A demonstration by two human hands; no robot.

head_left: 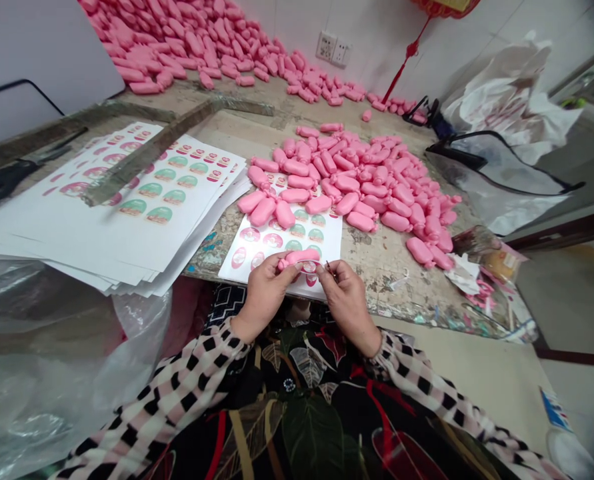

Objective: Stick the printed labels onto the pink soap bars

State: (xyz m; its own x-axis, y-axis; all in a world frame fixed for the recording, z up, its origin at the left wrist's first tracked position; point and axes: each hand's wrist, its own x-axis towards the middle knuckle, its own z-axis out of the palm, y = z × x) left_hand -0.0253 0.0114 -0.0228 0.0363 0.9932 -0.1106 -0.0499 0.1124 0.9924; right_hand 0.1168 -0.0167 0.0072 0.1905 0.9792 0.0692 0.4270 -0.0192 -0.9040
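The left hand [267,287] is curled, thumb and fingers closed on one end of a pink piece [303,256], a smooth, softly shining sausage shape with a pinched nub at its tip, held just above the near edge of the table. Facing it, the right hand [345,297] is drawn into a pinch at the other end, a thin dark item [331,269] jutting from its fingertips, too small to name. Both wrists come out of gathered, checked cloth sleeves [197,373]. Under the hands lies a flat white paper sheet [335,233] printed with green domes and pink ovals; a mound of plump, glossy pink pieces [347,167] covers its far part and spreads to the right over the scuffed, stained table [381,287]. To the left, a loose-edged stack of printed sheets [141,240] sits beneath a rough, worn bar [137,160], with wrinkled clear plastic [51,360] below. Farther off, a larger heap of pink pieces [187,40] slopes against the tiled wall [291,27], and crumpled white plastic [507,93] bunches at the right.
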